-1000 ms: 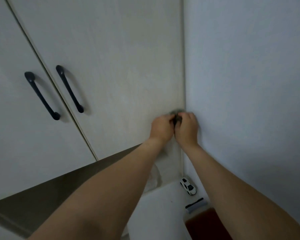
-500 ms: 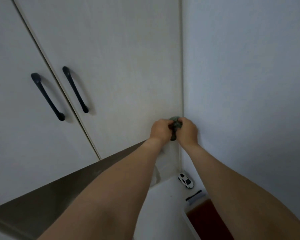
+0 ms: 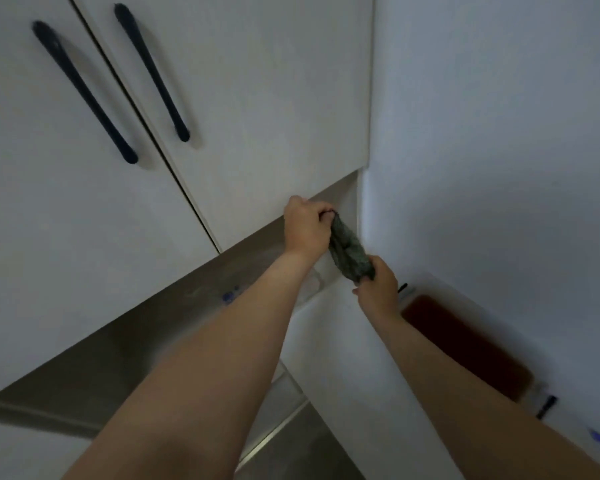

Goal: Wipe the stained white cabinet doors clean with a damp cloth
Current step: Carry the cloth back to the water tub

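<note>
Count: two white cabinet doors, left door and right door, are filling the upper left of the frame, each carrying one dark handle. One dark green cloth is hanging stretched near frame centre, below the right door's lower edge. Left hand is gripping its upper end, fingers curled round it; right hand is pinching its lower end.

A plain white wall fills the right of the frame. Along its foot at lower right lies a dark red mat. A grey metal ledge slants across the lower left.
</note>
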